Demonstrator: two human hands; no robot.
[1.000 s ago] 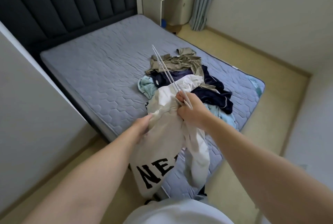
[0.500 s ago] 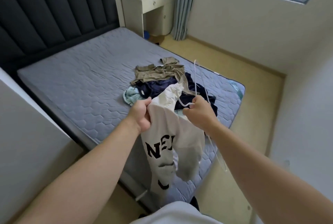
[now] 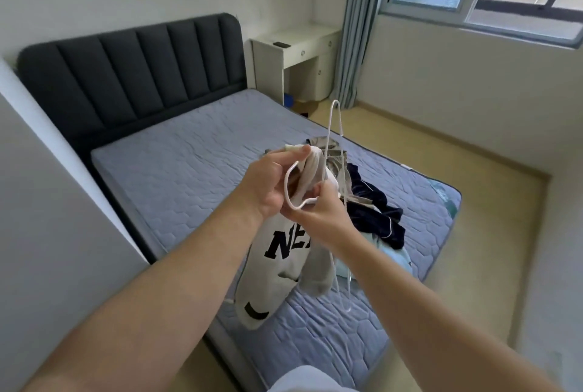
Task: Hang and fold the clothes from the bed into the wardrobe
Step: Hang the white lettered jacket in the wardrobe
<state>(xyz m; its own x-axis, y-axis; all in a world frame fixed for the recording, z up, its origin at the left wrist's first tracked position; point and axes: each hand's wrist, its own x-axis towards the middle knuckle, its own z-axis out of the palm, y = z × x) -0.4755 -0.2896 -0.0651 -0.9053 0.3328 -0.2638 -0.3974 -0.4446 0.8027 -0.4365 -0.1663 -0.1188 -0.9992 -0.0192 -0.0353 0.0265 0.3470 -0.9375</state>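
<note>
Left grip [image 3: 271,185] is closed around the bunched top of a cream shirt [image 3: 284,254] with black letters, thumb and fingers pinching the cloth. Right grip [image 3: 321,213], touching it at 4 o'clock, is curled around a white wire hanger [image 3: 285,185] where the hook meets the frame; the frame runs up toward 12 o'clock and down toward 5 o'clock. The shirt hangs from both grips above the near part of the bed [image 3: 189,155]. A pile of clothes [image 3: 375,208], navy and olive, lies on the mattress at 3 o'clock from the grips. A white surface [image 3: 296,41] stands beside the headboard [image 3: 132,70] at 1 o'clock.
</note>
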